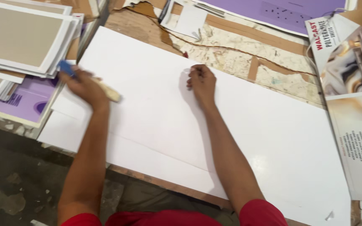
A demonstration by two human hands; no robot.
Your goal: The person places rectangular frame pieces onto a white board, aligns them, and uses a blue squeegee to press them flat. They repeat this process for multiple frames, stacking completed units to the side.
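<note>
Head view, looking down at my bench. Risk: the large white sheet (214, 125) overhangs the near table edge at lower left, so if my pressing hand lifts, the sheet could slide or bow and anything the tool lays down would wander; the tool's blue end also sits close to the stack of grey-faced cards (21, 37) in the upper left of the frame and could catch them. My left hand (84, 86), left of centre, is closed round a tool with a pale handle and blue tip (107, 93), probably a brush or applicator, though blur hides its head. My right hand (202, 81), at centre, is curled into a loose fist, knuckles resting on the sheet, holding nothing I can make out.
</note>
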